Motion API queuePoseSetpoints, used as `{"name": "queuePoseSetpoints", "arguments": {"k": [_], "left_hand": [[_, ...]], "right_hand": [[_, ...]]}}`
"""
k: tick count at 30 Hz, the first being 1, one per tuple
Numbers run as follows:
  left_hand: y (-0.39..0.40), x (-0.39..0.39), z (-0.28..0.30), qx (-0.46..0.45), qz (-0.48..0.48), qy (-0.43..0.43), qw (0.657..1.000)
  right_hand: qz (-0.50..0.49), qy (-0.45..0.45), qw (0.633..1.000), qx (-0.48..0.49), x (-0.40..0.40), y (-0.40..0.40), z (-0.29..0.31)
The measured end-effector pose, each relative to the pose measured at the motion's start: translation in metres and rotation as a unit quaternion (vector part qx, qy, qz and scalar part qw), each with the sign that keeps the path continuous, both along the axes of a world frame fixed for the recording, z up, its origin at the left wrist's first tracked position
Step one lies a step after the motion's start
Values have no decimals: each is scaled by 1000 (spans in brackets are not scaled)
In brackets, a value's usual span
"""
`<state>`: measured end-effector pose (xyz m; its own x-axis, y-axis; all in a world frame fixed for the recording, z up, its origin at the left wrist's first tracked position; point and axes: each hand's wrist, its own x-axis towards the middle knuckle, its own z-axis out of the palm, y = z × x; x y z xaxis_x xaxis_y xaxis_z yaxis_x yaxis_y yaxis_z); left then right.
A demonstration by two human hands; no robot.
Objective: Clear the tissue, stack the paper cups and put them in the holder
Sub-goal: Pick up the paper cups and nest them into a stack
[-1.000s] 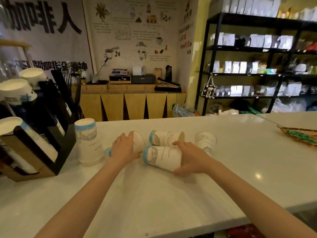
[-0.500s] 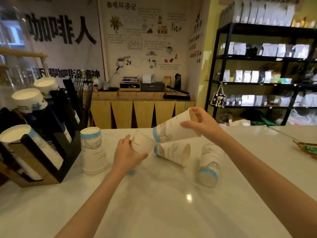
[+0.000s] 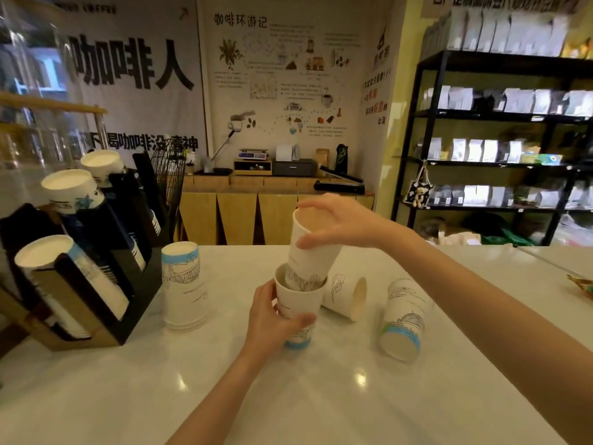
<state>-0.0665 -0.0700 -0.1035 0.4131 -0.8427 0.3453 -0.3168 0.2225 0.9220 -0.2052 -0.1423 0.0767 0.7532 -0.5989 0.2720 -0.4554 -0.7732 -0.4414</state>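
Note:
My left hand grips an upright white paper cup with a blue band near its base, just above the counter. My right hand holds a second paper cup by its rim, its bottom partly sunk into the first cup, tilted a little. Two more cups lie on their sides to the right: one just behind the held pair, another farther right. An upside-down stack of cups stands at the left beside the black cup holder, which carries slanted rows of cups. No tissue is in view.
The white counter runs toward me and to the right. A patterned tray edge shows at the far right. Behind the counter are a wooden sideboard and black shelves of bags.
Both hands lifted a cup off the counter and turned it upright. My right hand brought its cup over and lowered it into the cup in my left hand.

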Motion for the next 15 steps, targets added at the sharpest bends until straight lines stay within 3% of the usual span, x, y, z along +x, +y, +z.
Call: {"name": "queuePoseSetpoints", "arguments": {"k": [6, 15], "left_hand": [[3, 2, 2, 23, -9, 2, 1000], [2, 1, 7, 56, -5, -3, 998]], "right_hand": [[19, 104, 994, 9, 29, 2, -54], [3, 40, 996, 84, 25, -1, -74]]}}
